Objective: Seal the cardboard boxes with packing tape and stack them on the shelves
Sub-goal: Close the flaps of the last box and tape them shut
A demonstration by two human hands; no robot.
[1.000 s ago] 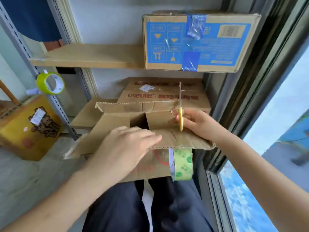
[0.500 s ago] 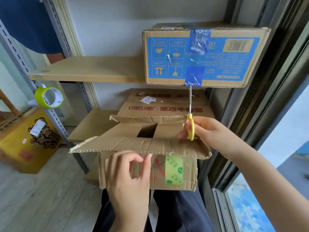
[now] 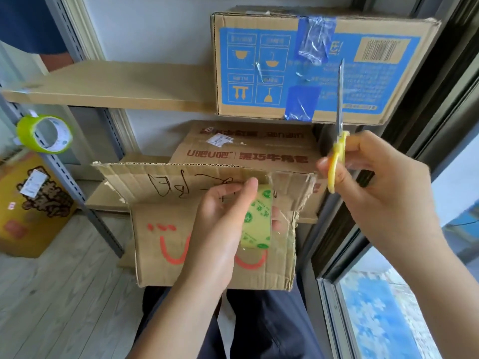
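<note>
Person, head-camera view. Two forearms are shown bare from the lower edge of the frame to the wrists; no sleeve cuffs are seen. Left hand (image 3: 220, 229) and right hand (image 3: 383, 187) are ungloved; no rings, watch or bracelets are seen. Fingernails are kept short and unpainted. Dark navy trousers (image 3: 272, 327) are worn, of plain cloth, with both legs visible below the forearms.

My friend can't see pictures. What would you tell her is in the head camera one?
A person's left hand presses a strip of green tape onto a cardboard box on their lap, while the right hand holds yellow scissors pointing up. Behind, sealed boxes sit on shelves and a tape roll hangs at left.
</note>
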